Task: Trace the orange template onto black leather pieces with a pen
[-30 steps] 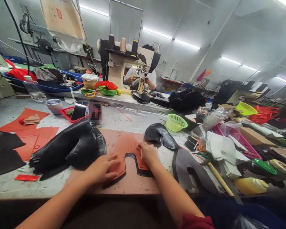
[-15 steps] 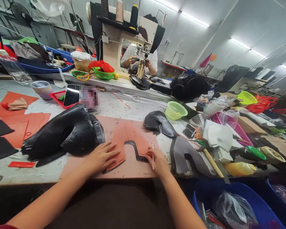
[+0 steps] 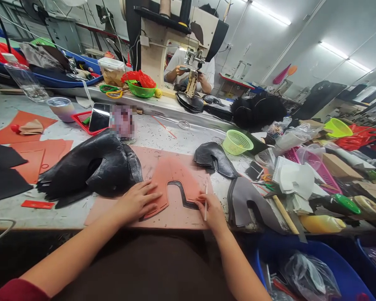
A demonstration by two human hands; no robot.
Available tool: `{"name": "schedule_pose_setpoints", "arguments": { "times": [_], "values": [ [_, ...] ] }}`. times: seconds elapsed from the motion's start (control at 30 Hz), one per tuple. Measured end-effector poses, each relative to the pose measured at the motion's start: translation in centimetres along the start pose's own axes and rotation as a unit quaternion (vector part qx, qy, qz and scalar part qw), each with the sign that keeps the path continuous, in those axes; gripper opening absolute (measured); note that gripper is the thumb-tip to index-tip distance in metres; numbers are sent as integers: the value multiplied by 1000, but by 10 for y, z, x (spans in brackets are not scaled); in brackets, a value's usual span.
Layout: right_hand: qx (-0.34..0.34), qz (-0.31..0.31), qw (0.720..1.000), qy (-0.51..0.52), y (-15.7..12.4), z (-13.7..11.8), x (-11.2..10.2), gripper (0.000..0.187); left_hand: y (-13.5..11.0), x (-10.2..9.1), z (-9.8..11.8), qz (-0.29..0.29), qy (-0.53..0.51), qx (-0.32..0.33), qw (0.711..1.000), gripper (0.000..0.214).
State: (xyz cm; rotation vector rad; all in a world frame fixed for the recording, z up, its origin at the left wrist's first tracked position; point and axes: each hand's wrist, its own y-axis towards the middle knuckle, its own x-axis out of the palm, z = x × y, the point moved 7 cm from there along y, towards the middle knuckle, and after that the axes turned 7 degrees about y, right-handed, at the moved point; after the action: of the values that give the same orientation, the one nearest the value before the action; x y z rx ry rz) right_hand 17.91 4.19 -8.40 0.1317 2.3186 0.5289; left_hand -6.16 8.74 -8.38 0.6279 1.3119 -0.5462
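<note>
In the head view, my left hand's (image 3: 140,201) fingers lie spread, released, on the left leg of the orange template (image 3: 175,172). It rests over a black piece (image 3: 188,203) on a pink board (image 3: 179,218), by the near edge of the surface (image 3: 73,214). My right hand's (image 3: 213,211) fingers grasp a thin white stick (image 3: 206,205) beside the right leg.

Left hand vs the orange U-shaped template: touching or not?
Touching. The head view shows the left hand with its fingers lying flat across one leg of the orange template.
</note>
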Motion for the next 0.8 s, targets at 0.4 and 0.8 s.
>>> {"name": "schedule_pose_setpoints", "arguments": {
  "times": [0.4, 0.8],
  "values": [
    [15, -82, 982, 172, 20, -46, 23, 31, -1, -1, 2, 8, 8, 3, 1000, 35],
    [-51, -285, 945, 153, 35, -114, 92, 16, -1, -1, 3, -5, 5, 9, 1000, 35]
  ]
}}
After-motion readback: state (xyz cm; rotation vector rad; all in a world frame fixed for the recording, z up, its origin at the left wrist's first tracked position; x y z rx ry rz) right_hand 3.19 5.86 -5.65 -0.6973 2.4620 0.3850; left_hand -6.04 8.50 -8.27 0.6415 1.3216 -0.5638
